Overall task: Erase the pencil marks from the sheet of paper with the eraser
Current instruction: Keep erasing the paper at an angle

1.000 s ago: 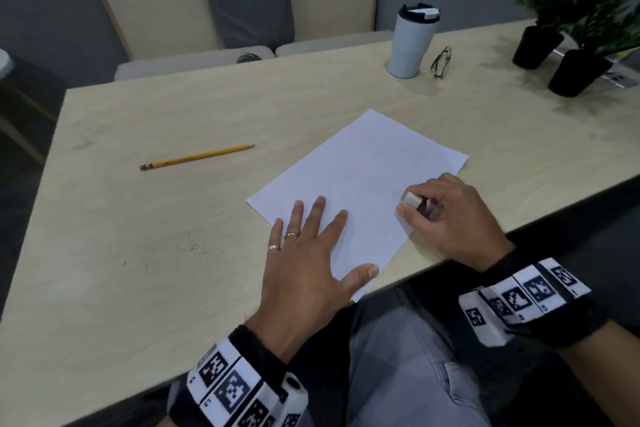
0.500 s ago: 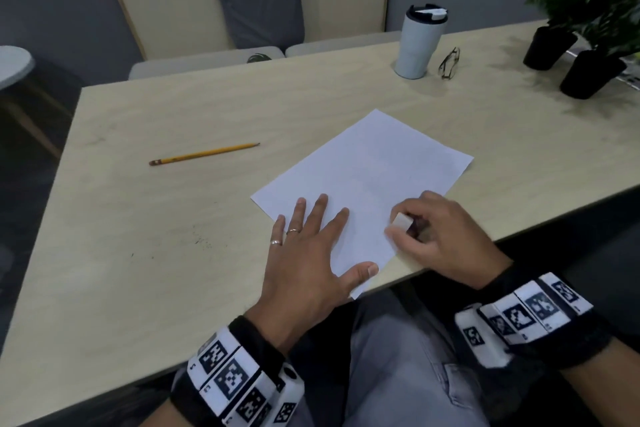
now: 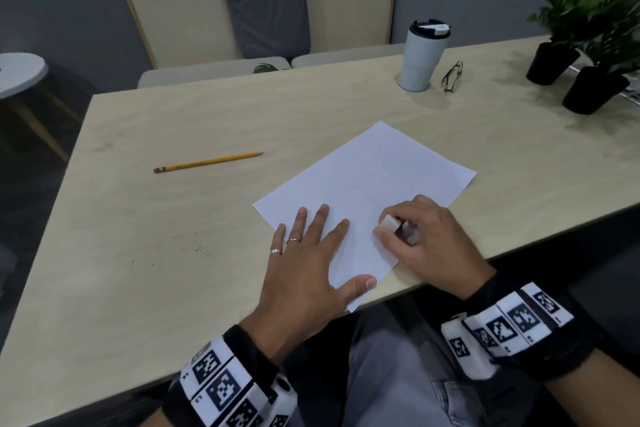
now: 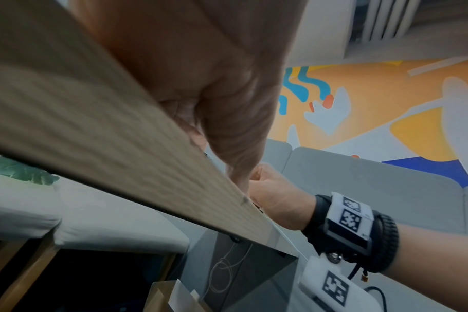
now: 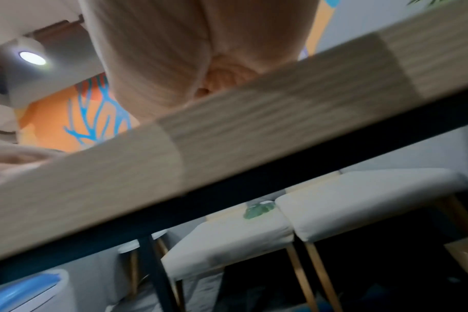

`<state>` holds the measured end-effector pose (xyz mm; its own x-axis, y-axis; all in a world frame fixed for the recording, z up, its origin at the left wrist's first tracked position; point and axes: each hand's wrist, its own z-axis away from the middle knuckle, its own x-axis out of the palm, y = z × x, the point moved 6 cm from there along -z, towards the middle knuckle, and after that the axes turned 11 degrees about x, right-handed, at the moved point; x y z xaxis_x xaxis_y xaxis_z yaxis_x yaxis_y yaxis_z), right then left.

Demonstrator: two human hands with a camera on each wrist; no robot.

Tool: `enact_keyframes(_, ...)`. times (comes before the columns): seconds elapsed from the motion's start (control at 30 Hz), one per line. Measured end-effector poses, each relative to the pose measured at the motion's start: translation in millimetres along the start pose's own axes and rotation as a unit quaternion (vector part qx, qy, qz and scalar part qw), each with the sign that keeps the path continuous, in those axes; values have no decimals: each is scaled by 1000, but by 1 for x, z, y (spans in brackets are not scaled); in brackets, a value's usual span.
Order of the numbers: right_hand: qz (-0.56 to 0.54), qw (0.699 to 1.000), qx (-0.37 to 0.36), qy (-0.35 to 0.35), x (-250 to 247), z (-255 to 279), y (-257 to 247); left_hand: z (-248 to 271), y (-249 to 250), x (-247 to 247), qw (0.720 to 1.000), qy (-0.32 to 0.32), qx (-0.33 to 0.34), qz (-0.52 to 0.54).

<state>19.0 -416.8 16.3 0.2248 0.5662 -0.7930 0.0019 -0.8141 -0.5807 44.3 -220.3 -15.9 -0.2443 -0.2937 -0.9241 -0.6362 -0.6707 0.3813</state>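
A white sheet of paper [image 3: 367, 184] lies angled near the table's front edge; only very faint pencil marks show on it. My left hand [image 3: 311, 253] lies flat on the sheet's near-left corner, fingers spread and straight. My right hand [image 3: 415, 236] pinches a small white eraser [image 3: 388, 221] against the sheet's near-right part. In the left wrist view the right hand [image 4: 278, 198] shows beyond the table edge [image 4: 120, 147]. The right wrist view has only the palm [image 5: 174, 52] above the table edge [image 5: 227, 137].
A yellow pencil [image 3: 207, 161] lies on the table [image 3: 138, 253] left of the sheet. At the back stand a white tumbler [image 3: 420, 57], folded glasses [image 3: 452, 77] and two potted plants [image 3: 585, 45]. Two beige chairs [image 3: 214, 24] face the far side.
My right hand with the eraser slid leftward along the sheet's near part, closer to my left hand. My left hand stayed flat on the paper.
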Motion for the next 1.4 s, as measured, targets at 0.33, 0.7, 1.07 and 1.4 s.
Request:
enact_keyframes(0.33, 16, 1000, -15, -6, 5, 4, -5, -3, 1, 1, 1000, -17, -5, -8)
enact_keyframes(0.7, 18, 999, -19, -29, 9, 10, -5, -4, -1, 0, 1000, -20, -5, 0)
enact_keyframes(1.07, -68, 993, 90, 22, -14, -1, 44, -2, 2, 0, 997, 21, 64, 29)
enact_keyframes(1.4, -32, 998, 4, -60, 1, 17, 6, -9, -1, 1, 998, 7, 51, 44)
